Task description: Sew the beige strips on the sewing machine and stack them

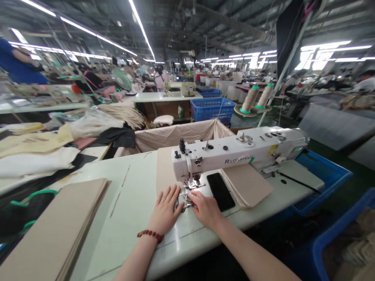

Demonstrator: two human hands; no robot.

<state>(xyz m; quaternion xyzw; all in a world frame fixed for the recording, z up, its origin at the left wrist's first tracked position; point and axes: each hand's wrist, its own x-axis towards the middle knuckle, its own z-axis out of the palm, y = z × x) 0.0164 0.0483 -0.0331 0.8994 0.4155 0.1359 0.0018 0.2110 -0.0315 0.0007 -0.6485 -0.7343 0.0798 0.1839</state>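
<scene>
A white sewing machine (216, 154) stands on the pale green table (131, 195). My left hand (166, 207) lies flat with its fingers spread, just left of the needle area, its fingertips at the edge of a beige panel (164, 168) that extends behind the machine head. Close to the presser foot, my right hand (205, 208) has its fingers curled together over the metal plate; whatever they may pinch is too small to make out. A black phone (220, 191) lies right of the needle, beside a stack of beige panels (249, 185) under the machine arm.
Another beige stack (58, 230) lies at the left, near green-handled scissors (29, 201). Thread cones (250, 99) stand behind the machine. Blue crates (212, 109) are behind and at the right. Cloth piles cover the left rear; a person in blue (17, 64) is at far left.
</scene>
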